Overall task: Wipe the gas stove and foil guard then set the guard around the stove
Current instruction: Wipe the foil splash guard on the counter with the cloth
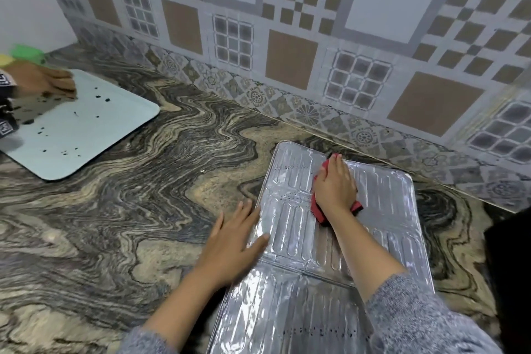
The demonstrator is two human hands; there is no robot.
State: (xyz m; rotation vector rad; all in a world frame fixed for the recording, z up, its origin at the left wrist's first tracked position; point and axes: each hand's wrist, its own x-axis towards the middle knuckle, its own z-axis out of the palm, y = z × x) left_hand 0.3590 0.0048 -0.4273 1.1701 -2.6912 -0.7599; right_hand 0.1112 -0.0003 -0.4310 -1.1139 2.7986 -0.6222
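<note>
Head: right hand (334, 190) flat, pressing cloth (318, 211) on foil guard (382, 210); left hand (232, 241) flat; tray (86, 146) holds perhaps crumbs (107, 100).

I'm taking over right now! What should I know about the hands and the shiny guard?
Left hand: open, lying flat on the left edge of the foil guard to steady it.
Right hand: presses a red cloth onto the guard's middle.
The guard lies flat on the counter, near the tiled wall.
Done: the guard is being wiped.
Left: finish wiping it, then stand it around the stove. The stove is not clearly in view, so I cannot tell whether it is clean.
</note>
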